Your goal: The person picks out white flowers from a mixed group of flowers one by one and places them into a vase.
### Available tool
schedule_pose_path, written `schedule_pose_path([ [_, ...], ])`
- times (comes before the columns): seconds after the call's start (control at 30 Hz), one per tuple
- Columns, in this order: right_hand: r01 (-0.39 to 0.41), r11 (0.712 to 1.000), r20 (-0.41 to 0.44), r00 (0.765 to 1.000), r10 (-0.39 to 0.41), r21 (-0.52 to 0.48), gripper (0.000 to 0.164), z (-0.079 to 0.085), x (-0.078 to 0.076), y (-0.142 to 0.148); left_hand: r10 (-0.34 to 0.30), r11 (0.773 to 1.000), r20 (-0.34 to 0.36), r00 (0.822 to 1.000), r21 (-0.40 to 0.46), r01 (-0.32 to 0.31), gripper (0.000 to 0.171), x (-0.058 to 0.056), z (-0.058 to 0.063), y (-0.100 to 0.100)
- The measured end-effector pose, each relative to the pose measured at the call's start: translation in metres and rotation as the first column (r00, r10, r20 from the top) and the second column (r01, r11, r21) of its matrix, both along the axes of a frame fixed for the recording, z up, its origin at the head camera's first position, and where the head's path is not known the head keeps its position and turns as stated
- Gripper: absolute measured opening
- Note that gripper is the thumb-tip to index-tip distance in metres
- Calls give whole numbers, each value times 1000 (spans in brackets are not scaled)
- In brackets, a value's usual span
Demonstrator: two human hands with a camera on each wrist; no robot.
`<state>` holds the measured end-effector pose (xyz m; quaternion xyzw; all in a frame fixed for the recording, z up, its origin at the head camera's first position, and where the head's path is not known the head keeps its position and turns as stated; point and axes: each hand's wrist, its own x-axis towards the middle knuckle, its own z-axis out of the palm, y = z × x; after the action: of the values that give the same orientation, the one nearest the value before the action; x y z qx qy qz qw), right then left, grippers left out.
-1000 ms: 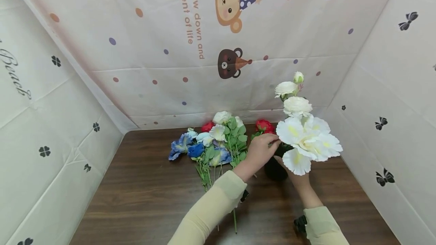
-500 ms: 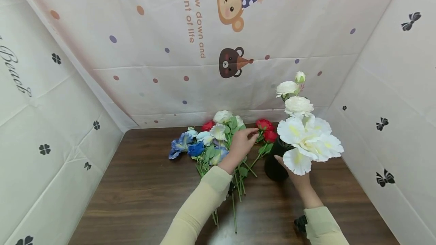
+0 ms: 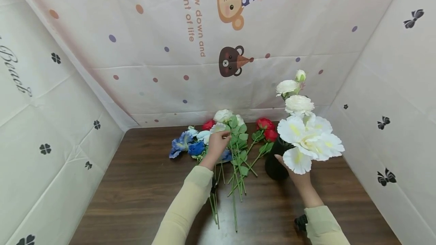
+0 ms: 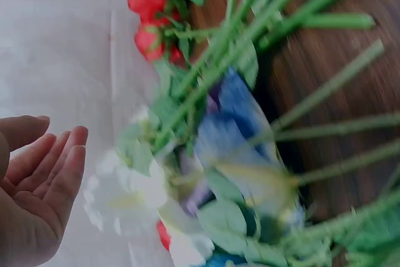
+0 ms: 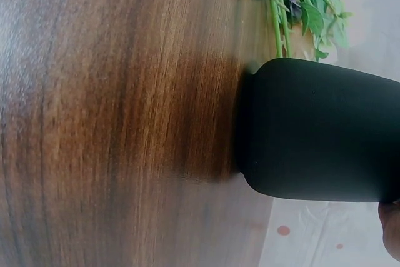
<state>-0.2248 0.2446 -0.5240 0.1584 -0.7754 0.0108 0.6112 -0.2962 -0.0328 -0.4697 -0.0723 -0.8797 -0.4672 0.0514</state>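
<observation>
Two hands in view, one idle, one on the vase. Left hand point(image 3: 218, 144) is above the flower pile, fingers loose, thumb well apart from them, nothing held; left wrist view shows the palm side. Right hand point(image 3: 300, 180) grips the black vase point(image 3: 276, 167), thumb on its near side; most of its fingers are hidden behind petals. Vase is right of the pile, mouth up, base at the worktop point(image 3: 136, 192); can't tell if it sits fully flat.

In the vase: big white bloom point(image 3: 308, 139) with yellow-tinted petals, leaning over the right hand. Behind it, higher in the head view, two round white flowers point(image 3: 299, 104) and a small bud point(image 3: 300, 75).

Pile under and around the left hand: blue flowers point(image 3: 196, 148) at the left end, pale blue blooms point(image 3: 203, 135) next to them, round white flower point(image 3: 223, 115) and one red flower point(image 3: 208, 125) at the back, green leaves point(image 3: 243, 137) on the right. Loose stems point(image 3: 235, 214) point toward the person, crossing each other. Two red roses point(image 3: 265, 124) lie between pile and vase, heads near the vase.

Black wrist unit point(image 3: 300, 223) below the right hand. Printed backdrop point(image 3: 153, 48) behind.
</observation>
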Motion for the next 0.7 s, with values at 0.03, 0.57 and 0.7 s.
schedule_pose_path([
  [0.03, -52, 996, 38, 998, 55, -72, 50, 1, 0, -1, 8, 1000, 17, 1000, -1, -8, 27, -2, -2, -4],
  [0.57, -93, 964, 168, 976, 137, -248, 79, 8, 4, -5, 99, 994, 297, 950, 10, -107, 23, -14, -28, -39],
  [0.7, -132, 945, 205, 958, 199, -301, 85, 6, 4, -4, 124, 991, 348, 929, 0, -132, 20, -18, -33, -40],
])
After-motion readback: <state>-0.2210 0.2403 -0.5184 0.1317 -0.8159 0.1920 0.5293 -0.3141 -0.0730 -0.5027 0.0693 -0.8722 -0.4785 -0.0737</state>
